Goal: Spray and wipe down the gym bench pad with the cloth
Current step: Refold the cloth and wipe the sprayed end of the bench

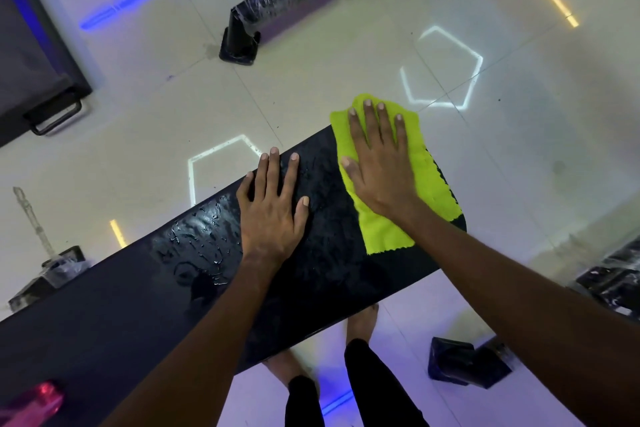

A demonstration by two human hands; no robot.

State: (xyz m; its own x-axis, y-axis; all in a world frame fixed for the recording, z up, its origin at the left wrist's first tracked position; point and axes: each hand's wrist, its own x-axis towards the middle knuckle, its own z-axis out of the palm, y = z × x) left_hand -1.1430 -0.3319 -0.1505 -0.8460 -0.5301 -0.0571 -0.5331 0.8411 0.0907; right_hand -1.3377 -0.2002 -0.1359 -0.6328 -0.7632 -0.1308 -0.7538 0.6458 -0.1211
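The black gym bench pad (pixel 329 274) runs from lower left to its rounded right end, its surface wet with droplets and streaks near the middle. A bright yellow-green cloth (pixel 384 229) lies over the pad's right end and overhangs the far edge. My right hand (pixel 379 163) presses flat on the cloth, fingers spread. My left hand (pixel 273 204) rests flat on the bare wet pad just left of the cloth, holding nothing. A red-pink translucent object (pixel 34 402), perhaps the spray bottle, shows blurred on the pad at the bottom left corner.
Glossy tiled floor reflects ceiling lights. A black plastic-wrapped frame leg (pixel 242 42) stands beyond the bench. Dark equipment (pixel 31 80) lies at far left, a wrapped base (pixel 45 281) at left, another black foot (pixel 464 364) at lower right. My bare feet are under the pad.
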